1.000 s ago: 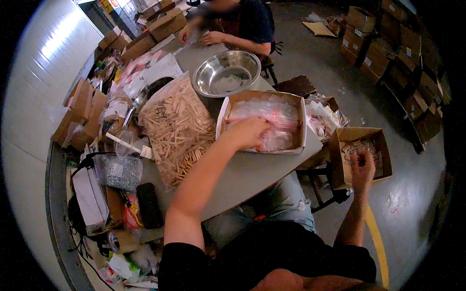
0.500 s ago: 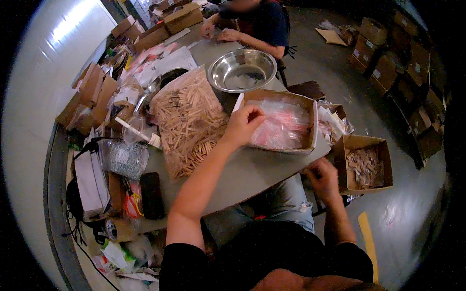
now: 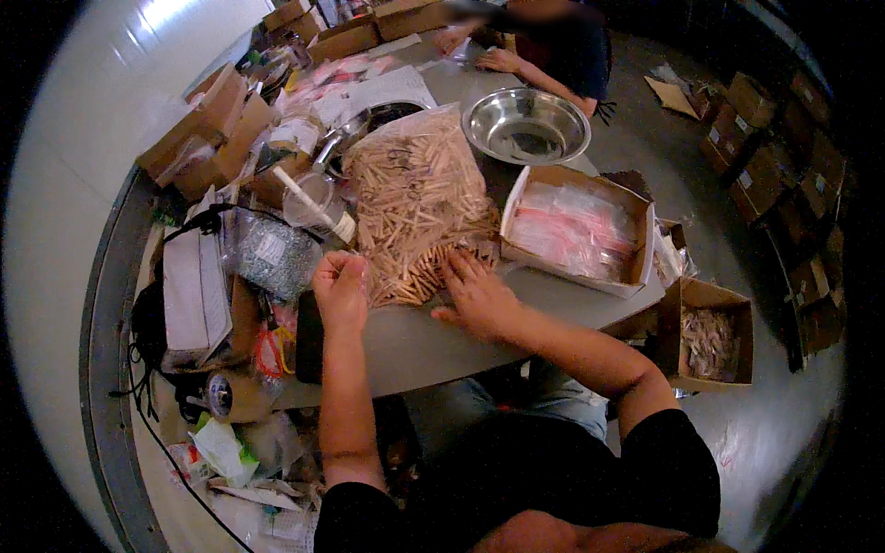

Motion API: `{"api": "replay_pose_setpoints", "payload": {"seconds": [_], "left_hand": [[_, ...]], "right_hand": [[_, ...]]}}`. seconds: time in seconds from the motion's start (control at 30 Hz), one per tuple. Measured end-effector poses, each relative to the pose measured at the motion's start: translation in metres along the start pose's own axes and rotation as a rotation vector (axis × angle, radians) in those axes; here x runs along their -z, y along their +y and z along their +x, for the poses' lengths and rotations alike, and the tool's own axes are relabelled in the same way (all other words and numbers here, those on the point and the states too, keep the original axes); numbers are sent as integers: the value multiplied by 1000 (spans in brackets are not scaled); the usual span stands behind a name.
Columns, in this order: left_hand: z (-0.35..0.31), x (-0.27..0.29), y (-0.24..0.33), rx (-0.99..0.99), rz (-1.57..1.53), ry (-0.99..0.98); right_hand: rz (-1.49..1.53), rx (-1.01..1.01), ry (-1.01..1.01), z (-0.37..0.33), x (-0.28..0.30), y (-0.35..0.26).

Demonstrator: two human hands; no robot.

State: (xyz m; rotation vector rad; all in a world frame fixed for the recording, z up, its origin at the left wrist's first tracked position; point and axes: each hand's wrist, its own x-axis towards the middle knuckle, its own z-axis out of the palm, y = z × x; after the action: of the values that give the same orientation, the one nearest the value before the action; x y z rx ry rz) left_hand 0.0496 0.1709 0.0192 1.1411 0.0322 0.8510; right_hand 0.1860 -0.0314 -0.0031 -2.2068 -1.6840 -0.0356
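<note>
Where the pale wooden sticks (image 3: 415, 207) spill out of their clear plastic bag onto the grey table (image 3: 415, 341), we see both hands at the near edge of the heap. The left hand (image 3: 341, 290) is curled into a loose fist, and something clear seems pinched in it, though we cannot tell what. The right hand (image 3: 475, 295) lies flat and spread, fingers resting on the loose sticks at the pile's front. The sticks look slim, straight and unpainted, a rough tangle rather than neat rows.

Just right of the heap sits a shallow cardboard box (image 3: 636, 230) full of small clear bags with pinkish strips, slick and crumpled. Behind it stands a round steel bowl (image 3: 527, 124), shiny; what lies in it is hard to make out. On the floor to the right an open carton (image 3: 710, 336) holds a pale jumble we cannot name.

To the left, a clear plastic cup (image 3: 309, 198) and a bag of small grey bits (image 3: 277, 258) sit among the clutter. At the far end another person's hands (image 3: 498, 60) rest on the table, the body cut off by the rim.
</note>
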Motion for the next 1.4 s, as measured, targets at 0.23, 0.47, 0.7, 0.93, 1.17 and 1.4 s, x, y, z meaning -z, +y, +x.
{"api": "replay_pose_setpoints", "payload": {"seconds": [0.23,0.47,0.7,0.93,1.17,1.4], "left_hand": [[-16,2,-11,113,9,253],[-20,-8,-35,193,210,158],[-26,-23,-43,72,378,148],[-24,-27,-38,189,256,160],[-29,-17,-49,158,572,-7],[-85,-77,-21,20,1103,-411]], "right_hand": [[81,-205,-58,69,-27,-14],[70,-15,86,61,-34,-6],[-136,-22,230,30,-8,-13],[112,32,-22,63,-27,-2],[4,148,-17,32,-1,5],[-40,177,135,-20,11,5]]}}
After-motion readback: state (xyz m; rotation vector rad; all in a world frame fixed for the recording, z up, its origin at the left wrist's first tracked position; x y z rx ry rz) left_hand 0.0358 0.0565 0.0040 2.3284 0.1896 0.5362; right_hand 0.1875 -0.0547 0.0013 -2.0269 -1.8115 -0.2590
